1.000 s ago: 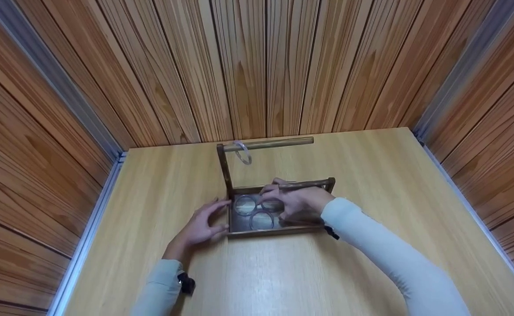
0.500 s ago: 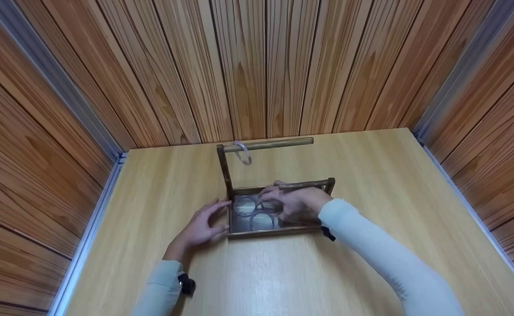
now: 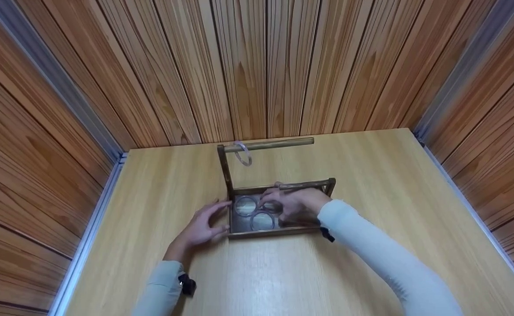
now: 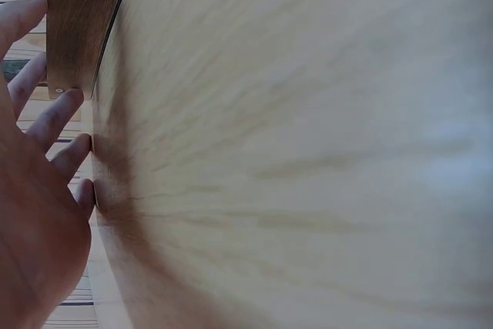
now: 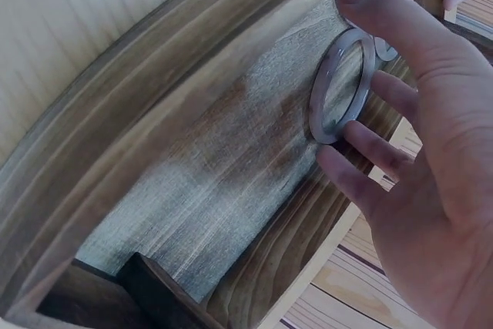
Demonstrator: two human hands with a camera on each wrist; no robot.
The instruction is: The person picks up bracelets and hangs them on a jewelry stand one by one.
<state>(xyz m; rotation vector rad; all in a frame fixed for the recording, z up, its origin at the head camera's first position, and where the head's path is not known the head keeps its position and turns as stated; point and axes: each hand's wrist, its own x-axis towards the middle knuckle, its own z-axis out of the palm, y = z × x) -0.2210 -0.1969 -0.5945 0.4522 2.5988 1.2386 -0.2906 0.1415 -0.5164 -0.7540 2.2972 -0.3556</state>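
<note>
Here's the right hand (image 3: 294, 202) down in the wooden tray (image 3: 274, 233), fingers spread about the back ring (image 5: 320, 78). That ring lies flat on the tray floor, the nearest of three to the palm. Fingertips meet its edge, but the thumb looks clear of the band, so there's no clamp on it; the fingers mask part of the contact, so call that a fair reading rather than a certain one.

Over on the other side, the left hand (image 3: 202, 226) has its fingers apart and nearly straight, tips touching the tray's end and gripping nothing.

Beside the back ring lie the left ring (image 3: 236, 206) and the front ring (image 3: 252, 220), while a hanging ring (image 3: 247, 163) loops over the upper bar (image 3: 279, 143).

And how does it handle? Glossy, clear and stiff by the look of it: probably light, likely slick, perhaps breakable if dropped. Best hold, I'd judge, is thumb and fingertips across opposite outer edges, with a gentle squeeze.
</note>
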